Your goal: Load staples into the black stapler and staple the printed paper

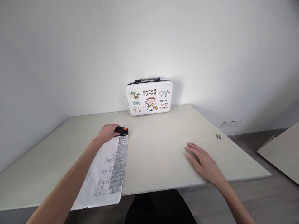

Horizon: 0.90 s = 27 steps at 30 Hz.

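My left hand (pixel 108 132) is closed round a black stapler (pixel 121 130) with an orange patch near its end. Most of the stapler's near side is hidden by my fingers. It sits at the far right corner of a printed paper sheet (pixel 114 169), whose right side has a grey printed band. Whether the stapler's jaws are round the paper I cannot tell. My right hand (pixel 202 161) hovers or rests low over the right part of the table, fingers spread and holding nothing. Two small grey strips (pixel 218 137), like staples, lie beyond it.
A white case (pixel 149 107) with cartoon prints and a black handle leans upright against the wall at the table's back. The paper overhangs the front edge of the pale table (pixel 154 161). A white panel (pixel 283 152) stands off to the right above the grey floor.
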Tool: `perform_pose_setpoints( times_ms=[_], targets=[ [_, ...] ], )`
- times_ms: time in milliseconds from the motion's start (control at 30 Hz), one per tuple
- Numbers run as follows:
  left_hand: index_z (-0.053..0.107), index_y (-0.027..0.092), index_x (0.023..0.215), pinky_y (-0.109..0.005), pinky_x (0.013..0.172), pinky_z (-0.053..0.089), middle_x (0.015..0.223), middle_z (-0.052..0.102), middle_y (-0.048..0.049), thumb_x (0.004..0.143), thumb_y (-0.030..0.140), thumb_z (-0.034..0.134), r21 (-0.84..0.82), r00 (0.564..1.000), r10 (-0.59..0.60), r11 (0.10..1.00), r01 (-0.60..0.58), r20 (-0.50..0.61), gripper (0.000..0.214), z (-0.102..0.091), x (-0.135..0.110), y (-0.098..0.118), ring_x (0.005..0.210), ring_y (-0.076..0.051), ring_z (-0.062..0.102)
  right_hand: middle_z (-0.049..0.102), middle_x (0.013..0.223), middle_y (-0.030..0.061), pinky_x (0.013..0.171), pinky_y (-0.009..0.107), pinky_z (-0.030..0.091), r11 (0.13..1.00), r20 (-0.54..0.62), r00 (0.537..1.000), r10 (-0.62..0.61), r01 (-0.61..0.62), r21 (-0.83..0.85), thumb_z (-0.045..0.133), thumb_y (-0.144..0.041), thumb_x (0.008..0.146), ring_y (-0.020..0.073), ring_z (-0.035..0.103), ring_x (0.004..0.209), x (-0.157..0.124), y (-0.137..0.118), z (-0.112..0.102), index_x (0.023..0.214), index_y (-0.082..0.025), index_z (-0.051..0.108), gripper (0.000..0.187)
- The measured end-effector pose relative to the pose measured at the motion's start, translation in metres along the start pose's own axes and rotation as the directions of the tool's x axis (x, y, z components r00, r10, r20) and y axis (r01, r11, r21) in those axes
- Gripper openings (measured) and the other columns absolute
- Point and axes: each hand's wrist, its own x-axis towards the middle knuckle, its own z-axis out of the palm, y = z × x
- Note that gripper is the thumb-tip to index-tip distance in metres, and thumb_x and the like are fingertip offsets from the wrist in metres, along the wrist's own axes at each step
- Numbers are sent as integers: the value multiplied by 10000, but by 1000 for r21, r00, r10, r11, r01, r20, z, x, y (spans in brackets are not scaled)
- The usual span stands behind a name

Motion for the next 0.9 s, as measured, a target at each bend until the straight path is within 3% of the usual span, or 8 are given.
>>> perform_pose_setpoints(
  times_ms=[100, 233, 333, 433, 567, 667, 767, 900],
  targets=[
    [681, 229, 1144, -436, 976, 441, 1116, 760, -90, 932, 440, 524, -20, 1000, -4, 1000, 4, 18, 338, -3, 1, -4, 999, -303, 678, 512, 1578, 37, 1154, 531, 458, 1000, -6, 1000, 4, -4, -4, 387, -616, 1038, 309, 414, 1494, 0, -1, 0, 1353, -292, 635, 516],
    [654, 237, 1208, -411, 934, 457, 1205, 732, -94, 979, 476, 474, -42, 997, 8, 999, -11, -75, 376, -23, -9, 13, 1073, -308, 659, 527, 1565, 41, 1152, 526, 459, 1000, -18, 1000, -11, 11, -7, 390, -610, 1038, 310, 426, 1487, 0, -3, 0, 1336, -293, 644, 503],
    [640, 217, 1238, -387, 875, 482, 1214, 720, -104, 1000, 465, 476, -78, 977, 99, 990, -116, -187, 381, -43, -15, 51, 1052, -297, 662, 525, 1567, 38, 1159, 528, 450, 1000, -13, 1000, -1, 1, -2, 393, -610, 1037, 306, 416, 1492, 0, -2, 1, 1335, -291, 645, 504],
    [651, 205, 1200, -379, 840, 497, 1147, 736, -92, 1012, 434, 505, -111, 963, 224, 964, -241, -147, 330, -53, -20, 107, 989, -280, 682, 526, 1566, 45, 1158, 533, 447, 1000, -12, 1000, 11, -11, 19, 393, -611, 1035, 313, 418, 1490, 0, -1, 2, 1338, -286, 649, 513],
    [646, 211, 1172, -382, 841, 505, 1124, 752, -63, 986, 393, 620, -162, 947, 312, 933, -321, -77, 261, -38, -27, 182, 938, -261, 701, 529, 1563, 44, 1157, 527, 449, 998, -5, 1000, 29, -28, 62, 408, -619, 1026, 315, 423, 1486, 1, 1, 2, 1332, -290, 656, 513],
    [644, 212, 1149, -390, 909, 491, 1130, 754, -51, 960, 352, 685, -197, 938, 344, 917, -346, -46, 238, -17, -30, 224, 960, -252, 709, 546, 1548, 30, 1183, 512, 419, 994, -18, 999, 39, -37, 107, 399, -595, 1033, 294, 427, 1486, 3, 3, 2, 1311, -295, 662, 486],
    [644, 202, 1144, -397, 921, 485, 1128, 751, -53, 948, 335, 711, -224, 931, 365, 905, -363, -34, 246, -1, -29, 248, 970, -254, 714, 581, 1515, 18, 1207, 491, 390, 983, -37, 998, 58, -51, 174, 378, -571, 1042, 274, 447, 1476, 6, 4, 0, 1297, -305, 666, 468],
    [649, 205, 1131, -391, 897, 487, 1098, 748, -57, 927, 316, 731, -275, 924, 381, 885, -375, -34, 245, 10, -26, 262, 958, -256, 719, 605, 1490, 10, 1210, 477, 379, 964, -18, 993, 114, -106, 245, 367, -586, 1039, 271, 448, 1473, 7, 0, -4, 1299, -316, 672, 483]
  ],
)
